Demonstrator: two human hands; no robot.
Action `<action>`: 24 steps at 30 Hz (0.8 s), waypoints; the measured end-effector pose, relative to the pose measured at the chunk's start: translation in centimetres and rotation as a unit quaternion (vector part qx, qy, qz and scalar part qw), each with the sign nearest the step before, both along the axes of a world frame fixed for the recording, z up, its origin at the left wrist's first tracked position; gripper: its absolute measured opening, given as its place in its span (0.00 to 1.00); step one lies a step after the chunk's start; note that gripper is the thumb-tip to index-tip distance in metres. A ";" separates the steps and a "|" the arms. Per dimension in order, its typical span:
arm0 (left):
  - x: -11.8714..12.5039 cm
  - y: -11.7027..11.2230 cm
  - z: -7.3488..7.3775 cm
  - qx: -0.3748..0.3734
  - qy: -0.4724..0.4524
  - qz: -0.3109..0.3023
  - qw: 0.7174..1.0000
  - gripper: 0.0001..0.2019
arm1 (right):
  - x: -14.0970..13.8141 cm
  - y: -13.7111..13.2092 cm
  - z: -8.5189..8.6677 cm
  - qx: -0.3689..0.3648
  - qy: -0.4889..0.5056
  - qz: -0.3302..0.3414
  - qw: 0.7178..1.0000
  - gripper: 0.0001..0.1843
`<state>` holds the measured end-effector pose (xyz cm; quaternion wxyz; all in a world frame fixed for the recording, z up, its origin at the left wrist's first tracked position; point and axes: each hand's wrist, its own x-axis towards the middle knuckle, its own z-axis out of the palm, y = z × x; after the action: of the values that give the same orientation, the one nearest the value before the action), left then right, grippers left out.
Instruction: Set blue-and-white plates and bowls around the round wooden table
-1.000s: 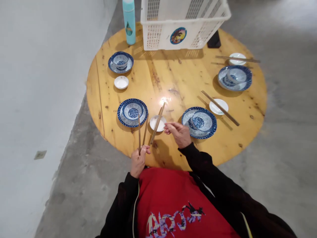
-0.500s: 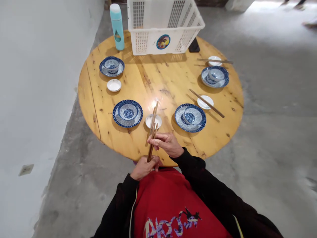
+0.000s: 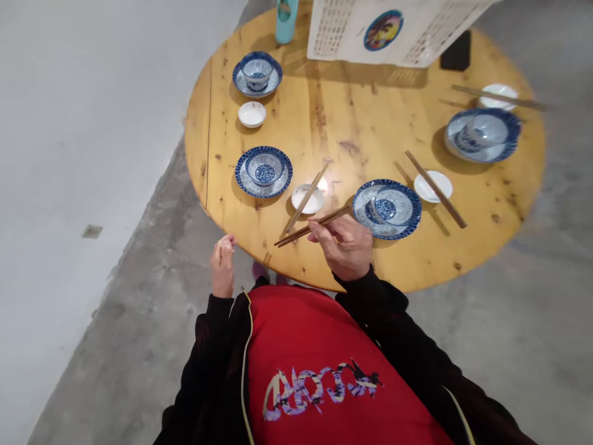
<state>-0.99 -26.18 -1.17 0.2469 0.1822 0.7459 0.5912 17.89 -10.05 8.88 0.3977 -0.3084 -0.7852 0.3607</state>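
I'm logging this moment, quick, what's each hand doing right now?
Left hand: nothing visible in it; fingers curled, how far closed can't be told.
Right hand: closed, holding a pair of chopsticks.

We hold a pair of slim brown chopsticks (image 3: 296, 235) pinched near the middle in our right hand (image 3: 347, 247), side by side, slanting from two o'clock to eight, over the table's (image 3: 370, 120) seven-o'clock side.
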 end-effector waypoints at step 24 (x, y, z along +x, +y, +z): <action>4.9 -8.5 -0.8 -0.102 -0.084 0.053 0.990 0.22 | -1.8 -1.0 -2.7 -0.063 0.004 0.061 0.996 0.15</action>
<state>3.92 -34.71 -1.96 0.2944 0.0664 0.7874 0.5374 16.10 -11.06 6.14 0.3577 -0.2830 -0.7769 0.4340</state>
